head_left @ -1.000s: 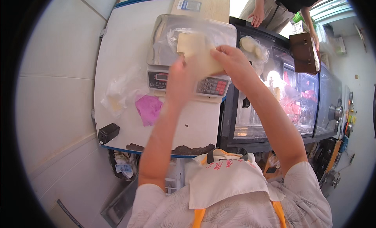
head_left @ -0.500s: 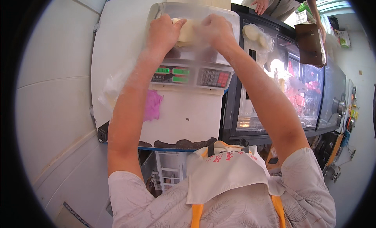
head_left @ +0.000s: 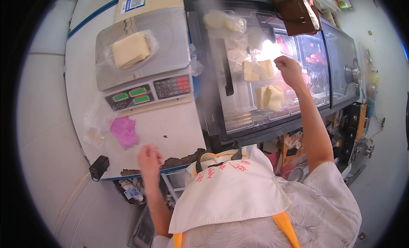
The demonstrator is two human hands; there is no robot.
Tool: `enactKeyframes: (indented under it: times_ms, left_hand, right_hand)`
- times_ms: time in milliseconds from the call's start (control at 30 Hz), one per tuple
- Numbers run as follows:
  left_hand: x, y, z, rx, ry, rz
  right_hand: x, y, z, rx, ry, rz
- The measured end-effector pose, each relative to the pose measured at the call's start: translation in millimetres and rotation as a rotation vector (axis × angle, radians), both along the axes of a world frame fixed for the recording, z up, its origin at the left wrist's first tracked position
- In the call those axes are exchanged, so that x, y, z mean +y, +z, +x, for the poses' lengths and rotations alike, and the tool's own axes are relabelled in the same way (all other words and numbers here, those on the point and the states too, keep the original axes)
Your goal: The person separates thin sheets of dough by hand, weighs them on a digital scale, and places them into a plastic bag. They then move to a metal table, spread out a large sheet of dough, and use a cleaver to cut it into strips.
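My right hand [head_left: 292, 72] is over the glass-topped display case, fingers pinched together; anything between them is hidden. Beside its fingertips lies a bagged stack of pale yellow dough wrappers [head_left: 253, 71]. A second wrapper stack [head_left: 270, 98] rests nearer to me on the glass. My left hand [head_left: 150, 159] hangs by the front edge of the white table [head_left: 179, 131], smeared by motion, so its fingers cannot be read. On the steel pan of the digital scale [head_left: 166, 41], away from both hands, a square wrapper stack [head_left: 131, 50] sits on clear plastic.
A pink cloth [head_left: 124, 132] and crumpled clear plastic [head_left: 93, 131] lie before the scale. A black adapter [head_left: 99, 167] stands at the table's front left corner. Bagged pale rounds [head_left: 223, 21] rest on the case. At the far right is a brown clipboard-like holder [head_left: 296, 11].
Both hands have left the wrappers on the scale. My right hand moved right over the case, my left back toward me. The view has swung right, showing more of the case.
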State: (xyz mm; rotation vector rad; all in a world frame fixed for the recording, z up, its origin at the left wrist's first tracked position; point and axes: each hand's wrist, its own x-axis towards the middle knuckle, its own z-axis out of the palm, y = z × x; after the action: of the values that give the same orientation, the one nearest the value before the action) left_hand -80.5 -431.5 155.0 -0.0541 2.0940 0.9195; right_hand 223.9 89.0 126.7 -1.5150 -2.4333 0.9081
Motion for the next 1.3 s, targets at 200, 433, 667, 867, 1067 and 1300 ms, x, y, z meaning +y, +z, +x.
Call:
enactKeyframes:
  times_ms: [200,433,667,867,1067,1300]
  left_hand:
    - [61,18,106,-0.174,-0.157,0.086]
    - [58,38,135,-0.058,-0.174,0.061]
    - [55,29,151,0.026,-0.140,0.075]
    - [42,25,158,0.003,-0.039,0.065]
    - [50,32,156,0.013,-0.094,-0.003]
    - [69,37,151,-0.003,-0.192,0.086]
  right_hand:
    - [33,-102,-2,-0.051,0.511,0.207]
    - [37,-106,18,-0.145,0.669,0.243]
    - [52,-107,26,-0.113,0.623,0.160]
    - [57,-108,22,0.030,0.701,0.200]
    - [52,-92,28,-0.027,0.697,0.164]
    - [32,-24,51,0.037,0.552,0.055]
